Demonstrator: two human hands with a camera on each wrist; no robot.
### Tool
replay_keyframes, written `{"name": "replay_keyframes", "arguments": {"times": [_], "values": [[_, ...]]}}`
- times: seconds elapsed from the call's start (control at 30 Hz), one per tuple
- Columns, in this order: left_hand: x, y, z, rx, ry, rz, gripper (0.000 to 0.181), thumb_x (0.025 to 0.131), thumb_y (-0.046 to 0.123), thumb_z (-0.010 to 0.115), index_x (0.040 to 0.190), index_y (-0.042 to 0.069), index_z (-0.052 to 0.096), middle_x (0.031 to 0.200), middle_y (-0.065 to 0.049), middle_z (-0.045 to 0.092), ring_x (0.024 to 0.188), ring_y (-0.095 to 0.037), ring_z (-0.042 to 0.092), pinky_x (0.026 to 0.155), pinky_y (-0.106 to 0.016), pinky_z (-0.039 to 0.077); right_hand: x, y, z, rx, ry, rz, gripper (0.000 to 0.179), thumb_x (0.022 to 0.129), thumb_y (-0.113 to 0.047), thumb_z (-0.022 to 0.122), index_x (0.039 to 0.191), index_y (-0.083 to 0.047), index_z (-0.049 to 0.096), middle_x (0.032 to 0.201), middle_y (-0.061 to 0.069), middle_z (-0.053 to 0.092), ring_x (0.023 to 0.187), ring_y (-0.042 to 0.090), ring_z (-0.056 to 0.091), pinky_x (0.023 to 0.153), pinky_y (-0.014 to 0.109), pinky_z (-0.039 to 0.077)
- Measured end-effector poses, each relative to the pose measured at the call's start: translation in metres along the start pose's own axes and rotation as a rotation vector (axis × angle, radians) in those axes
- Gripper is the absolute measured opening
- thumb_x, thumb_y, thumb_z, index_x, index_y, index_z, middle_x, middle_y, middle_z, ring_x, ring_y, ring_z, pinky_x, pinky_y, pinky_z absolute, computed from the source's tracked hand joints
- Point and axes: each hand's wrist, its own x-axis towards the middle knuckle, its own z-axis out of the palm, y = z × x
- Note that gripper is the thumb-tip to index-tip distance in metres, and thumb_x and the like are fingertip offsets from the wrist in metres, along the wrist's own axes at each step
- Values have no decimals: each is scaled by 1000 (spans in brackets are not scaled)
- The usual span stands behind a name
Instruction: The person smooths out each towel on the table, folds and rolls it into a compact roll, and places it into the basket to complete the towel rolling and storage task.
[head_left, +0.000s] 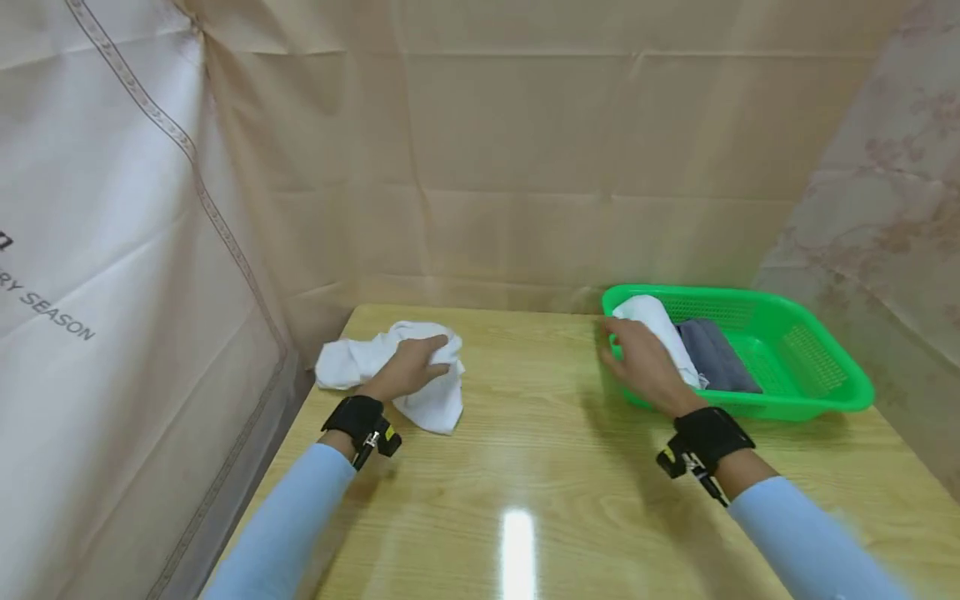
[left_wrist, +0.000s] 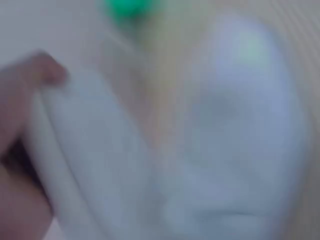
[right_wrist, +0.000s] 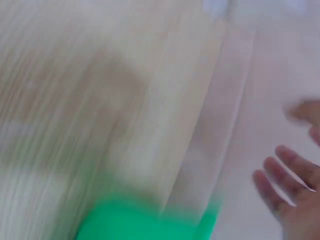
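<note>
My left hand (head_left: 407,368) pinches a crumpled white cloth (head_left: 437,407) at the table's far left. In the left wrist view, the cloth (left_wrist: 240,130) hangs blurred in folds beside the thumb and finger. My right hand (head_left: 643,363) is over the left end of a green plastic basket (head_left: 780,407), holding nothing. Its fingers (right_wrist: 280,192) look spread and relaxed in the right wrist view. Inside the basket, a rolled white cloth (head_left: 658,327) lies beside a folded dark grey cloth (head_left: 716,357); the right hand partly covers the white roll.
The light wooden table (head_left: 525,467) ends at a beige hanging sheet (head_left: 510,167) behind. A white printed sheet (head_left: 112,250) hangs along the left, and a floral sheet (head_left: 892,242) closes off the right, near the basket.
</note>
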Motion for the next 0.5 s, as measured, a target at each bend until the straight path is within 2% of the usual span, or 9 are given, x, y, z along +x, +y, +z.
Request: {"name": "replay_keyframes", "arguments": {"times": [0.07, 0.1, 0.17, 0.23, 0.27, 0.33, 0.4, 0.43, 0.5], "values": [[2, 39, -16, -281, 14, 108, 38, 101, 14, 68, 136, 3, 59, 113, -13, 68, 99, -29, 64, 86, -47, 50, 12, -29, 17, 135, -121, -24, 82, 90, -21, 82, 158, -9, 37, 143, 23, 54, 128, 43, 52, 102, 62, 41], [2, 59, -27, -405, 14, 154, 38, 102, 14, 66, 137, 3, 58, 114, -11, 67, 99, -26, 64, 83, -44, 53, 18, -44, 23, 210, -161, -37, 91, 87, -26, 85, 161, -14, 33, 151, 19, 49, 135, 41, 47, 108, 62, 34], [-2, 93, -52, -608, 32, 231, 35, 102, 11, 65, 136, 5, 58, 120, -6, 66, 102, -22, 63, 83, -40, 54, 27, -71, 31, 381, -235, -34, 89, 84, -35, 88, 158, -22, 40, 154, 9, 48, 139, 34, 45, 112, 58, 32], [-13, 113, -76, -757, 97, 297, 32, 100, 3, 65, 132, 4, 62, 121, -3, 66, 104, -19, 64, 86, -37, 55, 34, -94, 32, 560, -285, -4, 69, 84, -36, 87, 145, -26, 56, 143, 1, 59, 129, 25, 55, 108, 51, 40], [-21, 117, -88, -808, 133, 312, 29, 99, -1, 64, 128, 6, 65, 120, -2, 67, 101, -18, 65, 84, -34, 55, 35, -103, 30, 637, -311, 18, 56, 85, -36, 86, 136, -28, 63, 133, -3, 65, 120, 21, 61, 101, 47, 46], [-42, 114, -111, -914, 208, 328, 31, 97, -9, 60, 121, 9, 70, 114, -2, 69, 95, -16, 67, 80, -31, 56, 37, -118, 25, 775, -370, 54, 33, 88, -34, 84, 115, -24, 70, 111, -3, 70, 101, 19, 66, 86, 40, 53], [-66, 102, -130, -961, 276, 298, 35, 96, -13, 59, 116, 11, 74, 108, -3, 72, 89, -16, 69, 76, -29, 57, 38, -129, 18, 868, -434, 96, 30, 87, -33, 85, 108, -18, 68, 104, 1, 69, 96, 20, 66, 81, 35, 53], [-76, 95, -139, -954, 292, 269, 35, 96, -13, 59, 114, 13, 75, 105, -4, 73, 86, -16, 70, 73, -29, 58, 38, -133, 16, 928, -477, 111, 34, 88, -30, 85, 110, -15, 65, 105, 5, 68, 97, 23, 66, 81, 35, 54], [-94, 79, -151, -933, 287, 209, 30, 96, -12, 60, 112, 9, 76, 102, -6, 73, 82, -18, 71, 70, -29, 59, 38, -138, 9, 1019, -575, 156, 41, 88, -25, 85, 117, -14, 58, 109, 11, 68, 101, 28, 66, 85, 37, 54]]}}
